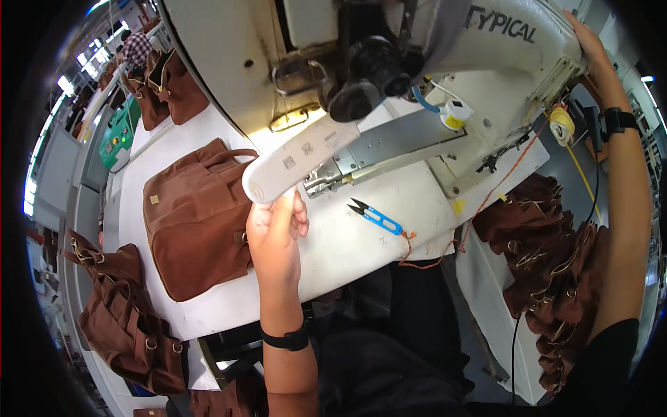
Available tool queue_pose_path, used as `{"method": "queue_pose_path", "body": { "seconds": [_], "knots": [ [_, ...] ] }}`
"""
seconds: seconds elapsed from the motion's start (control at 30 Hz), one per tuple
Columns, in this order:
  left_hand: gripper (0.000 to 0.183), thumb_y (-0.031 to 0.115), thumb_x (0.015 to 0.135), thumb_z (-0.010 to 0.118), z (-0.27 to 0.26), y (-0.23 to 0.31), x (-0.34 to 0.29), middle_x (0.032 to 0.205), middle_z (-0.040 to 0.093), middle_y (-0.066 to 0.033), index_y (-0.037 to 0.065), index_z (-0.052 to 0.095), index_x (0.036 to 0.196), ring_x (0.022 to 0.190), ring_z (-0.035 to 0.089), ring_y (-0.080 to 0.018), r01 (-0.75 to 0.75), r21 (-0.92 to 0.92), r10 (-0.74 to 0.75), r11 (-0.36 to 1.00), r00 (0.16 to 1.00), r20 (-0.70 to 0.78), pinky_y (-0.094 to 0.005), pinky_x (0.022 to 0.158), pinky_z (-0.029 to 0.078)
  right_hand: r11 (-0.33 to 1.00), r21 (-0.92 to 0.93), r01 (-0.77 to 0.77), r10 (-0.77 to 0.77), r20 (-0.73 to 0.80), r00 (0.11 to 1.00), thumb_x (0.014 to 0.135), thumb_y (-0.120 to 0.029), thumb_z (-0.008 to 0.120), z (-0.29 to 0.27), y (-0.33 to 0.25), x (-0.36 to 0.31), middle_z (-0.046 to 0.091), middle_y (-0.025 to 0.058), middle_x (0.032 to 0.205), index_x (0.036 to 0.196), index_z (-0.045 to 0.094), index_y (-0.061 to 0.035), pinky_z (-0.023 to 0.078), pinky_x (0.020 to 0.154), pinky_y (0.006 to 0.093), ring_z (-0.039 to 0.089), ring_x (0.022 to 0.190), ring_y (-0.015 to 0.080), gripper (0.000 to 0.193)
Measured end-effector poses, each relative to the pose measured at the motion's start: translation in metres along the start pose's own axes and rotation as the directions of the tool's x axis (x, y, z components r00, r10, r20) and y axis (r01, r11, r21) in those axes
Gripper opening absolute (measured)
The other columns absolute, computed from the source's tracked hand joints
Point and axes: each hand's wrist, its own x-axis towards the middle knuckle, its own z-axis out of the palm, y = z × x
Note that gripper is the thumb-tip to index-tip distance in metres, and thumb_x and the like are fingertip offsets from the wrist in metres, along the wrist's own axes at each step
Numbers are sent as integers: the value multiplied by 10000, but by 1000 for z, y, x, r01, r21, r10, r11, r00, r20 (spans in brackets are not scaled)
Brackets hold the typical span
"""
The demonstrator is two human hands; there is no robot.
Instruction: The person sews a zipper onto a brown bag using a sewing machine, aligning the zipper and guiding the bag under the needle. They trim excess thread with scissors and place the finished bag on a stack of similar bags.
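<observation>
My left hand (278, 226) is raised over the table with its fingers curled together. The fingertips pass behind a long white plastic piece (299, 161) at the head of the sewing machine (486, 59), so what they pinch, if anything, is hidden. At the far right my right hand (587, 43) rests against the machine's end, fingers stretched along it. Close to my left hand lies a brown bag (198, 222) with a small gold tag. Blue thread snips (379, 219) lie on the white tabletop (333, 254), points toward the machine arm and an orange cord tied to the handle.
Brown bags stand at the back left (184, 87), and another (132, 326) hangs by the table's left edge. Several brown pieces with metal rings (556, 271) are heaped at right. A green device (119, 135) and a person in a checked shirt (137, 50) are farther back.
</observation>
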Motion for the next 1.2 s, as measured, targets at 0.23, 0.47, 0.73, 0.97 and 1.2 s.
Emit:
{"method": "queue_pose_path", "body": {
  "seconds": [0.23,0.47,0.73,0.97,1.2],
  "knots": [
    [269,292,1110,501,-14,11,-8,814,564,-15,70,572,977,726,531,-103,161,-402,-115,902,984,137,-239,608,421,832,-399,386,-525,-340,780,1001,-486,619,-12,-15,-83,701,60,1286,1295,701,-28,458,1044,314,610,1220,154,550],
    [375,202,1087,463,-61,32,-77,606,275,49,126,365,733,521,302,-73,-221,56,228,974,951,-208,-229,510,272,861,-377,341,-419,-145,896,1048,-164,589,49,6,-352,693,34,1108,1062,713,-14,453,963,270,605,1062,112,195],
    [382,385,1086,519,-112,129,-164,825,549,-38,100,588,841,727,471,-175,-702,523,871,483,448,-202,-308,641,388,944,-324,62,-48,50,998,961,-46,643,26,107,-492,683,82,983,1029,692,9,492,860,283,642,929,158,100],
    [313,347,979,620,-36,49,-209,848,689,-38,54,681,888,806,605,-236,-713,334,423,617,658,622,-399,849,470,937,-350,13,3,45,999,968,-99,671,18,108,-503,689,31,958,1046,710,-33,484,707,266,613,827,109,109],
    [618,78,821,821,50,-3,-198,1412,573,-220,21,571,1383,1129,666,-383,-687,610,-161,395,602,782,-429,910,579,974,-226,-10,-16,-111,994,1007,-87,639,-19,104,-494,707,46,959,1058,704,24,512,825,249,662,905,97,138]
  ]
}}
